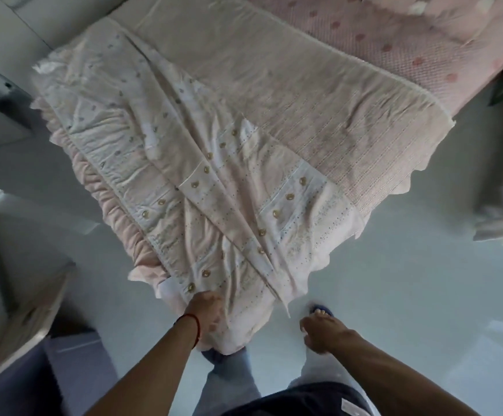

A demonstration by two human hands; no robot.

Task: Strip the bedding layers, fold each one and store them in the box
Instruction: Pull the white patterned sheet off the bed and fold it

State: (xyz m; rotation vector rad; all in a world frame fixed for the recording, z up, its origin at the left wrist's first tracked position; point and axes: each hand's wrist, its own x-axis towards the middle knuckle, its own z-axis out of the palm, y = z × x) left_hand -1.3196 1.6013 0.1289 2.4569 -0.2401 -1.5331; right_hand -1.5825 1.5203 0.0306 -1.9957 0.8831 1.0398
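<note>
A pale pink quilt (184,187) with small bear prints and a ruffled edge lies rumpled across the near end of the bed, its near corner hanging off toward me. My left hand (205,307) grips that near corner of the quilt. My right hand (319,328) hovers over the floor to the right of the corner, fingers loosely apart, holding nothing. Under the quilt a beige striped sheet (304,94) covers the bed. A pink dotted mattress cover (394,34) shows at the far end, with pink pillows (442,13) on it. No box is identifiable.
Pale grey floor (394,280) surrounds the bed's foot. White furniture (1,265) stands at the left, close to the bed's side. A blurred pile of folded fabric (502,217) sits at the right edge. My legs and a blue slipper (322,310) are below.
</note>
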